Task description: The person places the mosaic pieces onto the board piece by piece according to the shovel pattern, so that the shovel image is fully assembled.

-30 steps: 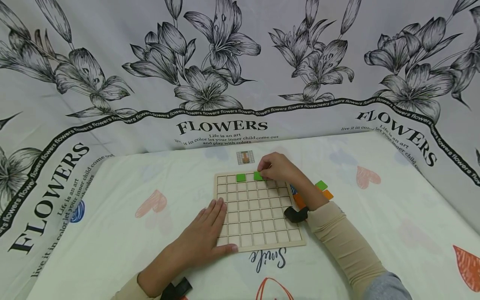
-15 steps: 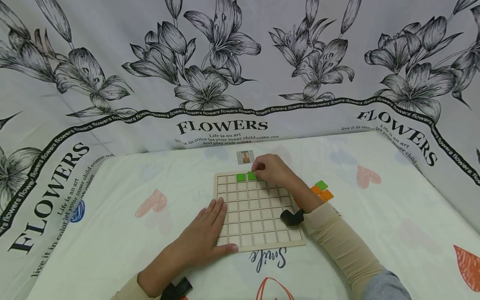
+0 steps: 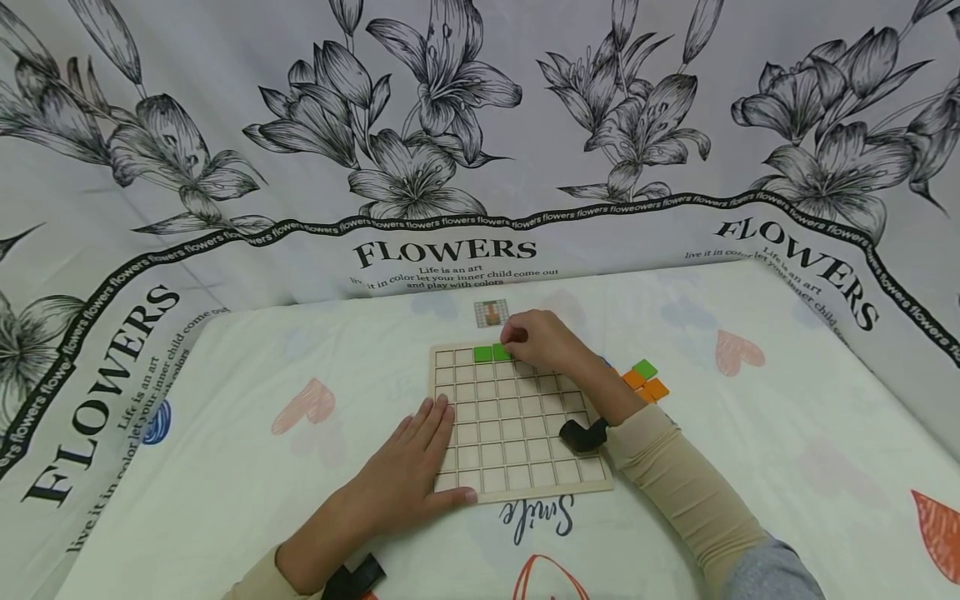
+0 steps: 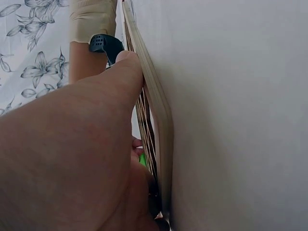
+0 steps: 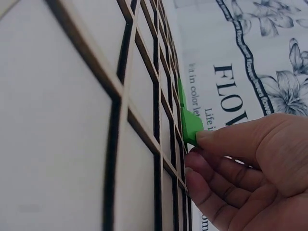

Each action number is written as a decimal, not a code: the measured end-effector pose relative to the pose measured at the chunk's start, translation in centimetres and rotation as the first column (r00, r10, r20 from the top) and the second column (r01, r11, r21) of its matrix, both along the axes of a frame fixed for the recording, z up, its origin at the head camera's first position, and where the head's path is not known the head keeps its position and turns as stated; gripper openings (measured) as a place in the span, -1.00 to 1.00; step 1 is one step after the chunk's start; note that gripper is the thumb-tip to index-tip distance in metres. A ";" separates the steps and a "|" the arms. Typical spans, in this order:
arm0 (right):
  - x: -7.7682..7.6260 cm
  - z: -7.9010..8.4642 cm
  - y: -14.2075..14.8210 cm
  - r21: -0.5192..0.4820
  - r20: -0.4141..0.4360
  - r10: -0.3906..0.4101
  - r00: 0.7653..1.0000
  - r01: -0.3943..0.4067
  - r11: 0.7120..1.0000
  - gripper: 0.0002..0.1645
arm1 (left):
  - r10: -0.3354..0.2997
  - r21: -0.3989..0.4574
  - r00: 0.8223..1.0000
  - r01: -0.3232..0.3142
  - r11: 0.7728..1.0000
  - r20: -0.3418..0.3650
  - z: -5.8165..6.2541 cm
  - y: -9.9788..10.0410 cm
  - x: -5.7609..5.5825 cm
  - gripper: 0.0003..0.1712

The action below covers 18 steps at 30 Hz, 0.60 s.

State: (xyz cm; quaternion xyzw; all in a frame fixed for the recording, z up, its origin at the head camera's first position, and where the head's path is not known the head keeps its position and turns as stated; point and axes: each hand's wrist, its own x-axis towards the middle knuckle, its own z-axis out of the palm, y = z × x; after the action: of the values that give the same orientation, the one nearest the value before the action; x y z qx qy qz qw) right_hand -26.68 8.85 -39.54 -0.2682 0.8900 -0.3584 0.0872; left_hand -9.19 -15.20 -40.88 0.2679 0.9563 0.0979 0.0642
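Observation:
A wooden grid board (image 3: 540, 493) lies on the patterned cloth. My left hand (image 3: 401, 471) rests along its left edge and near corner, fingers straight, thumb on the near rim. At the far row, my right hand (image 3: 547, 342) pinches a green square tile (image 5: 192, 126) between thumb and fingers. That tile looks tilted in the right wrist view, right beside another green tile (image 3: 482, 355) in the same row. Whether the pinched tile lies fully within its cell, I cannot tell. In the left wrist view, the left thumb presses on the board's rim.
Beyond the board lies a small picture card (image 3: 491, 313) with an orange figure on a grid. To the right, partly behind the right forearm, are a loose green tile (image 3: 645, 368) and several orange tiles (image 3: 657, 388). Flower-printed fabric (image 3: 450, 167) rises behind the cloth.
My right hand has slid left along the far row with the green tile, closing the gap to the other green tile. The left hand has stayed in place.

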 end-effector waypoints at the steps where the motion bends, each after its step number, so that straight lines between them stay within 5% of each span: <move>1: 0.0 0.0 0.0 0.006 0.001 0.005 1.000 -0.005 1.000 -0.94 | 0.002 -0.003 1.000 -0.002 1.000 -0.002 -0.1 0.0 0.0 0.23; 18: -0.2 -0.3 -0.1 0.043 -0.024 0.079 0.997 -0.078 0.996 -0.83 | 0.010 -0.010 1.000 -0.009 1.000 0.022 -0.1 0.0 0.0 0.23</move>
State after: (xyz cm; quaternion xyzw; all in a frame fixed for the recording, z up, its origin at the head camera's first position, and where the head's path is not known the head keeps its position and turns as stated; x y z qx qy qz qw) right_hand -26.84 8.74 -39.80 -0.3055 0.8871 -0.3326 0.0953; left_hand -9.21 -15.23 -40.94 0.2620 0.9573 0.0964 0.0756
